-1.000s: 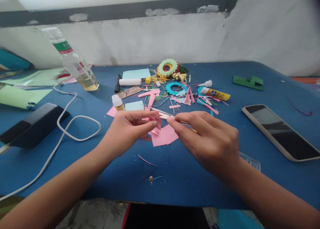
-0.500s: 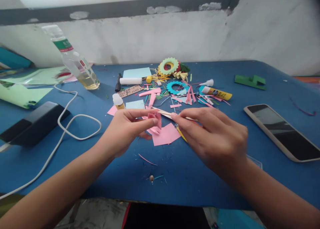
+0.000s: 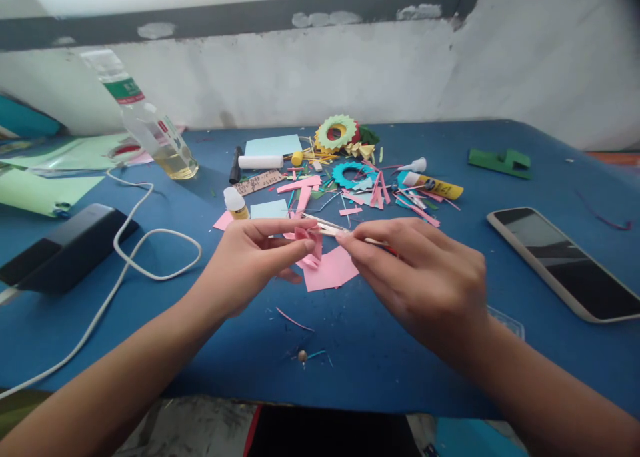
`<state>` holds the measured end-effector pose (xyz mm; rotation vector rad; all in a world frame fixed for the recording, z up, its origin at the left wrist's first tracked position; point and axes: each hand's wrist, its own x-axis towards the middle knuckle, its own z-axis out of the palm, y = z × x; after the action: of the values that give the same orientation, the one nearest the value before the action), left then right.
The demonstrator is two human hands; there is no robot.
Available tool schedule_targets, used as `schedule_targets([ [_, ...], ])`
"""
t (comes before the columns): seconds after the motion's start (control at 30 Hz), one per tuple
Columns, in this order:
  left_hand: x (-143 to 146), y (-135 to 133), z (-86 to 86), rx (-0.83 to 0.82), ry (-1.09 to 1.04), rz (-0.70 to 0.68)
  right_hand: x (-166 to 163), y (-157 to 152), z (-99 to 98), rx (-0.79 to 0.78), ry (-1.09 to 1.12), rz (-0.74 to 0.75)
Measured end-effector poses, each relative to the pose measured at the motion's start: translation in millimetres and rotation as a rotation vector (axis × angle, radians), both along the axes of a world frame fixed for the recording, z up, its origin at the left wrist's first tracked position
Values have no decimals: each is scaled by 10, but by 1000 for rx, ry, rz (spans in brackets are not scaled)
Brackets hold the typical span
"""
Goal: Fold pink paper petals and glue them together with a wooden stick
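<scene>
My left hand [image 3: 250,260] pinches a folded, curled piece of pink paper [image 3: 313,250] between thumb and fingers. In my right hand [image 3: 425,270] is a thin, pale, stick-like tool [image 3: 327,226] that seems to have two slim prongs. Its tip lies at the upper edge of the folded paper, and whether it grips the paper I cannot tell. A darker, reddish part of it shows behind the fingers. Under both hands lies a flat pink paper sheet [image 3: 327,272] on the blue table. A small white-capped glue bottle [image 3: 236,202] stands just beyond my left hand.
Paper scraps [image 3: 377,189], toothed paper rings [image 3: 336,132] and a yellow glue tube [image 3: 434,185] lie behind the hands. To the left are a clear bottle [image 3: 160,137], a white cable [image 3: 123,270] and a black device [image 3: 65,247]. A phone [image 3: 560,260] lies right.
My right hand has shifted slightly left, bringing the pale tool closer to the folded pink paper. My left hand keeps its pinch in nearly the same place.
</scene>
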<state>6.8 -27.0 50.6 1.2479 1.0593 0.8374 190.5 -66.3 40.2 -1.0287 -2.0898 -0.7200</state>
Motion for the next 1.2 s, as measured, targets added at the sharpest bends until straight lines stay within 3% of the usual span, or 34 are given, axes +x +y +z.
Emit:
schedule_targets([
  [0.67, 3, 18, -8, -32, -66, -7, 23, -1, 26, 16, 12, -17],
  [1.2, 6, 4, -13, 9, 38, 26, 25, -1, 34, -22, 19, -32],
])
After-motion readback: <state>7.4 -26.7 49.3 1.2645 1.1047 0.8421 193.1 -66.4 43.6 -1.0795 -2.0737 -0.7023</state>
